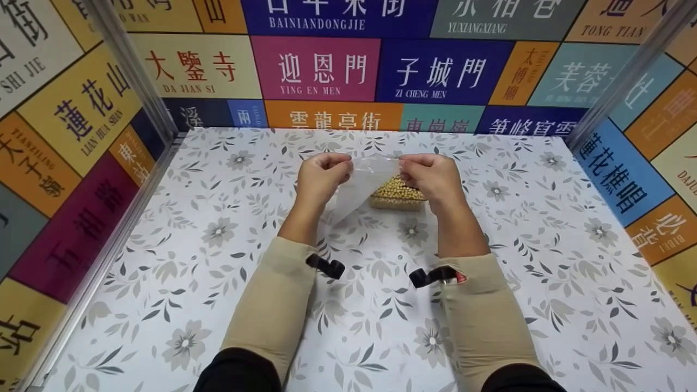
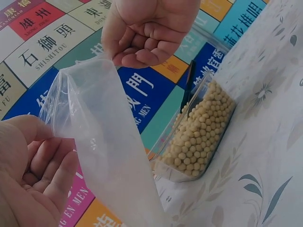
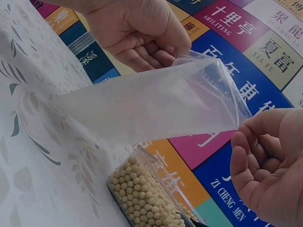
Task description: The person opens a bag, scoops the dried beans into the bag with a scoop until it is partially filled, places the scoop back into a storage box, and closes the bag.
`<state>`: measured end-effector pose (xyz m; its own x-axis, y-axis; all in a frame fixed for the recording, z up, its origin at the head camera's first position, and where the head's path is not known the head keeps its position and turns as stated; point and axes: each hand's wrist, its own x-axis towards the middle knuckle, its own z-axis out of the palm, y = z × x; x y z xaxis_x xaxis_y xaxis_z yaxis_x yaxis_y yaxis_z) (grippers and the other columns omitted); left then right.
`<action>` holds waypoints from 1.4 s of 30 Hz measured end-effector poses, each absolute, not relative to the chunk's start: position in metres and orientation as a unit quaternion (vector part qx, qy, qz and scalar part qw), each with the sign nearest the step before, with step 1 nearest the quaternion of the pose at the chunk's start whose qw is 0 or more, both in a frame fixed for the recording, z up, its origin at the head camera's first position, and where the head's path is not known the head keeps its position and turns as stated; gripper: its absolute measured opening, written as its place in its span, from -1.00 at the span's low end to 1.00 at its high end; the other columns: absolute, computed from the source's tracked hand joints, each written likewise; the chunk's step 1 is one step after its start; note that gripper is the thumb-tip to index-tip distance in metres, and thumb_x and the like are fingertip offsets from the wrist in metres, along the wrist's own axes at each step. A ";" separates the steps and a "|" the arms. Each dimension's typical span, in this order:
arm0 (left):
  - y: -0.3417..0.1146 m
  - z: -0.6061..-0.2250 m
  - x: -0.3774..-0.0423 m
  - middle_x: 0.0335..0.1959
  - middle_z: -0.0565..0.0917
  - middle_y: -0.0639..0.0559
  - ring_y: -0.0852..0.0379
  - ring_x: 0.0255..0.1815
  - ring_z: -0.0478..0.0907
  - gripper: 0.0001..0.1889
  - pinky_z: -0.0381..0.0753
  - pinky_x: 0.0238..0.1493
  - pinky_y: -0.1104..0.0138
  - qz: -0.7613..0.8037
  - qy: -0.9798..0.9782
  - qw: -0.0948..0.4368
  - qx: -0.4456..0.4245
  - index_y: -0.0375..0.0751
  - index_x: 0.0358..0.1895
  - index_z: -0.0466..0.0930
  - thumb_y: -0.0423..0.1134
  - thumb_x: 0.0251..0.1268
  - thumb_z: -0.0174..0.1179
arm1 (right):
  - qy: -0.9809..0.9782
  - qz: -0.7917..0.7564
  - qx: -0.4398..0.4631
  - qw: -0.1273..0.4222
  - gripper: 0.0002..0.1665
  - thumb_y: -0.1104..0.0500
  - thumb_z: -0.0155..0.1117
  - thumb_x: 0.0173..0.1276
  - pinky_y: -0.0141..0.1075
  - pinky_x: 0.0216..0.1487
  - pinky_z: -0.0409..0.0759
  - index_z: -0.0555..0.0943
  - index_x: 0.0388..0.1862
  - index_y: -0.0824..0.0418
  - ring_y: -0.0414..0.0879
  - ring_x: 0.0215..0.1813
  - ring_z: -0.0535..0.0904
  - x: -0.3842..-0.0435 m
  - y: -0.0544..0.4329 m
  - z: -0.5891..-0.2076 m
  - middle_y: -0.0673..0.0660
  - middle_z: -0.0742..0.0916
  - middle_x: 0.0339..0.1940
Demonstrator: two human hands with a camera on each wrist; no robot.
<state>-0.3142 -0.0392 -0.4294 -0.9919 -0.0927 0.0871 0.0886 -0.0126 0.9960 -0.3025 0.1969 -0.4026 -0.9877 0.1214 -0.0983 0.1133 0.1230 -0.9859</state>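
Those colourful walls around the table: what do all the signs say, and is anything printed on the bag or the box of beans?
"YING EN MEN": pink wall panel.
"ZI CHENG MEN": blue panel.
"DA JIAN SI": cream panel.
"BAINIANDONGJIE": dark blue panel.
"LIAN HUA SHAN": yellow panel.
"SHISHITOU": white panel.
"SHILITING": magenta panel.
Other panels are cut off or blurred.
Clear bag and bean box: no print seen.

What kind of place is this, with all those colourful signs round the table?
Probably a small staged booth for filming hand work, not a home or shop. Printed place-name panels wall in a flower-patterned table between metal corner posts, and both forearms wear small cameras.
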 end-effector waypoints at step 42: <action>-0.027 -0.438 -0.309 0.39 0.65 -0.03 0.08 0.45 0.57 -0.81 0.63 0.49 0.12 -0.670 -0.708 0.055 -0.217 -0.22 0.02 0.79 -0.26 0.45 0.36 | -0.696 0.714 -0.055 0.048 -0.66 0.12 0.40 0.54 -0.39 -0.16 0.80 0.78 0.11 0.33 -0.13 -0.20 0.75 -0.299 0.183 -0.403 0.08 0.81 -0.23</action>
